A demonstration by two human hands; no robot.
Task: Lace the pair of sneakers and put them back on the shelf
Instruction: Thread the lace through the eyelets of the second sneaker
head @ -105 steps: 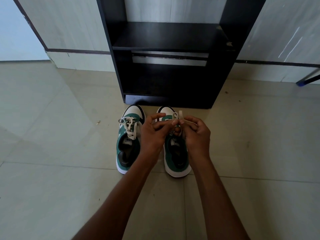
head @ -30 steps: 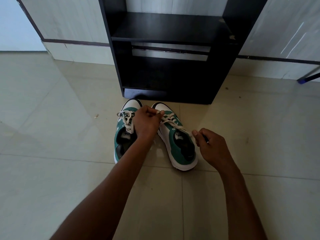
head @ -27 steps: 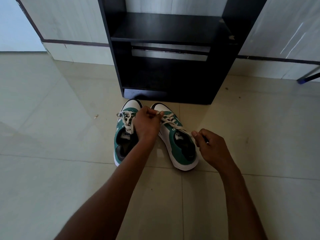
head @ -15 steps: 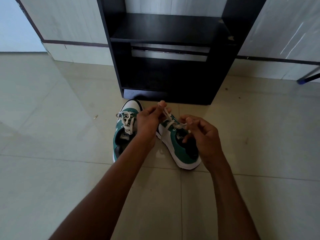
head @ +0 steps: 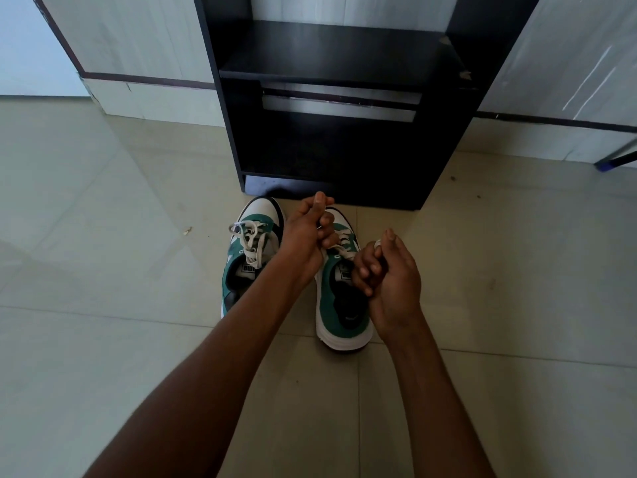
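Head view: two green-and-white sneakers stand side by side on the tiled floor (head: 103,339), toes toward the black shelf unit (head: 331,108), presumably kept close for return. The left sneaker (head: 246,257) appears laced and tied. The left hand (head: 305,236) is closed on one end of the white lace (head: 343,250) of the right sneaker (head: 339,305); the right hand (head: 389,274) is pinched on the other end, apparently to draw it taut. Both shelves visible are bare; shelving not yet done.
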